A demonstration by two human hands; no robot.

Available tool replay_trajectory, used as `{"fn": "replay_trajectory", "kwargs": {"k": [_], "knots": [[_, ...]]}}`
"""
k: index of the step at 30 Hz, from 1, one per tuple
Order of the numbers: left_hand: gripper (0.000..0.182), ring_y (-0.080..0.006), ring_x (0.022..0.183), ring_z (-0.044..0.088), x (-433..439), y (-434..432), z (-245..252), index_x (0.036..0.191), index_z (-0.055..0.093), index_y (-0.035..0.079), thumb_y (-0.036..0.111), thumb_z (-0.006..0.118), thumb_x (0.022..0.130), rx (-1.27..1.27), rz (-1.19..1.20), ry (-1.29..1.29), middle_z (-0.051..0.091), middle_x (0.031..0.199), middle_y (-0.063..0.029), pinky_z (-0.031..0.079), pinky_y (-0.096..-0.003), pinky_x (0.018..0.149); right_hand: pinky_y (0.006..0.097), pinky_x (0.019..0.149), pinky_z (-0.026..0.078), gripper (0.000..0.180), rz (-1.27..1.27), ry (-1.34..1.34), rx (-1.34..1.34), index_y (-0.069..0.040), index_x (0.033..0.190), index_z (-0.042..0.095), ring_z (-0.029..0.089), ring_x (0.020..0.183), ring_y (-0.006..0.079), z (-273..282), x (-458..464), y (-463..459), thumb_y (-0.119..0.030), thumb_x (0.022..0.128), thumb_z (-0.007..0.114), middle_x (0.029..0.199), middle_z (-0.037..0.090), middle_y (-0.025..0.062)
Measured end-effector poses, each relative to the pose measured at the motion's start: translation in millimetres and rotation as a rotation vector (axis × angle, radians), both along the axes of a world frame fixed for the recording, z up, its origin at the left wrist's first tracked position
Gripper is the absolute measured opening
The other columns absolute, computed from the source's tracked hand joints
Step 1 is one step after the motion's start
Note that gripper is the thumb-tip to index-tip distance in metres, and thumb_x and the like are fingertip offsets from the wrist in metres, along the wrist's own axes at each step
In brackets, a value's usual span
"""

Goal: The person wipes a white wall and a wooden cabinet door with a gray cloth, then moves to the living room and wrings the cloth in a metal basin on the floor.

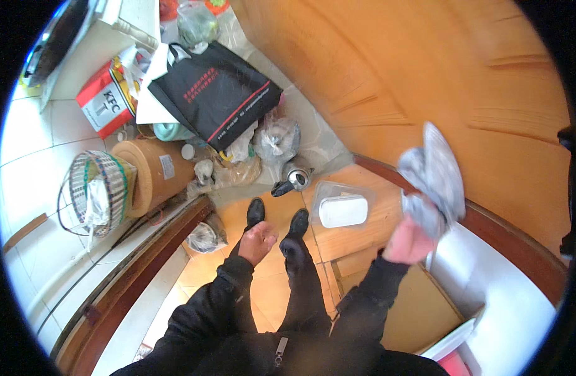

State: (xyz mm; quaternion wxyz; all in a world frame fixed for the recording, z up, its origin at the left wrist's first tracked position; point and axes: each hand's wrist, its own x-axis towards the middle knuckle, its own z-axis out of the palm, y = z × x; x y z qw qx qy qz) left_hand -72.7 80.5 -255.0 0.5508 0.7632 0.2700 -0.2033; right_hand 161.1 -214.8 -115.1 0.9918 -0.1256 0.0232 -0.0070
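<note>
My right hand is closed on a grey cloth, blurred by motion, in front of the lower part of a wooden door. My left hand is above my black shoes with its fingers curled, and nothing shows in it. On the tiled floor between the shoes and the door lies a clear plastic container with a white lid or box on it. A metal kettle with a black handle stands beyond my shoes.
A black bag, a red KFC bag, plastic bags and a woven basket beside a brown drum crowd the far left. Wooden door frames flank me. A cardboard box sits at the lower right.
</note>
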Motion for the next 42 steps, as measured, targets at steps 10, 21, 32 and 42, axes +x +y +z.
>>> {"fn": "replay_trajectory", "kwargs": {"k": [10,21,32,42], "knots": [[0.076,-0.0258,0.141,0.058,81.4,-33.2,307.6,0.163,0.039,0.006,0.049,0.065,0.106,-0.93,0.092,-0.04,0.054,0.158,-0.0133,0.053,-0.0407,0.106,0.049,0.114,0.048,0.057,0.043,0.384,-0.427,-0.003,0.146,0.059,0.064,0.13,0.033,211.8,-103.2,38.1,-0.032,0.098,0.067,0.141,0.068,0.0145],[0.058,-0.0177,0.119,0.068,48.1,-38.0,313.1,0.139,0.065,0.009,0.057,0.058,0.108,-0.78,-0.029,0.177,0.072,0.129,-0.0076,0.052,-0.036,0.102,0.047,0.116,0.045,0.047,0.053,0.553,-0.298,-0.002,0.147,0.057,0.06,0.135,0.0295,190.4,-189.3,61.2,-0.026,0.107,0.062,0.143,0.067,0.0124],[0.041,-0.0192,0.108,0.072,-47.5,-24.6,189.5,0.133,0.067,0.005,0.038,0.051,0.113,-0.55,0.141,0.283,0.076,0.122,-0.01,0.054,-0.0367,0.101,0.0485,0.1,0.057,0.034,0.126,0.834,-0.266,-0.007,0.131,0.063,0.067,0.115,0.0291,-39.1,-119.6,7.8,-0.029,0.105,0.066,0.127,0.069,0.0106],[0.033,-0.0188,0.112,0.073,-42.1,-31.9,16.1,0.135,0.066,0.006,0.024,0.054,0.111,-0.649,0.267,0.413,0.077,0.125,-0.0093,0.053,-0.0349,0.103,0.0476,0.109,0.055,0.034,0.065,0.954,-0.299,-0.005,0.131,0.065,0.066,0.123,0.0314,-344.5,-13.4,10.4,-0.028,0.106,0.062,0.131,0.07,0.0124]]}}
